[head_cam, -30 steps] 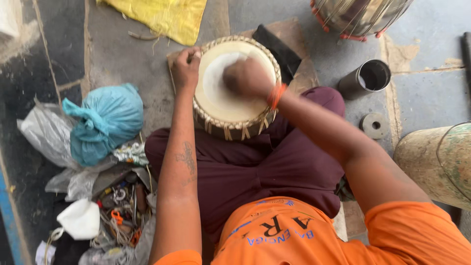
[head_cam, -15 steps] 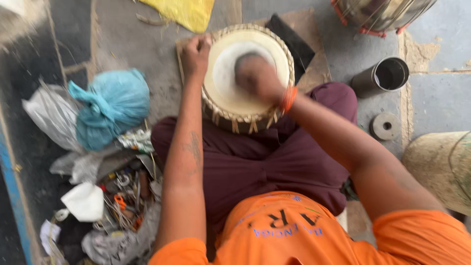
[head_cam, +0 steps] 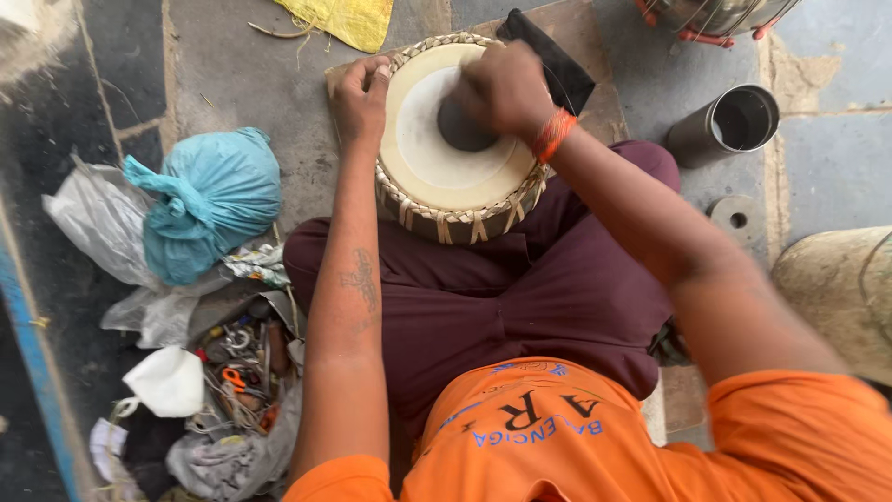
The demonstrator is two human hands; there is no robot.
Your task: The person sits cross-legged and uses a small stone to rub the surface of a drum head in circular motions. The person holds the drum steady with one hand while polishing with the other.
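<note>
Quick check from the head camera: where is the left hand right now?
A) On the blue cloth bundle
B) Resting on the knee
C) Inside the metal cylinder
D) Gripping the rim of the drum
D: the left hand grips the woven rim of the drum, while the right hand presses on the dark centre patch.

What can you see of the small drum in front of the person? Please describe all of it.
The drum is round, with a pale cream skin and a dark grey patch in the middle. A braided band of light straps runs around its rim, and straps go down its side. It sits upright, head up, on the stone floor against the person's crossed legs. The left hand grips its far-left rim. The right hand presses on the dark patch and covers part of it.
</note>
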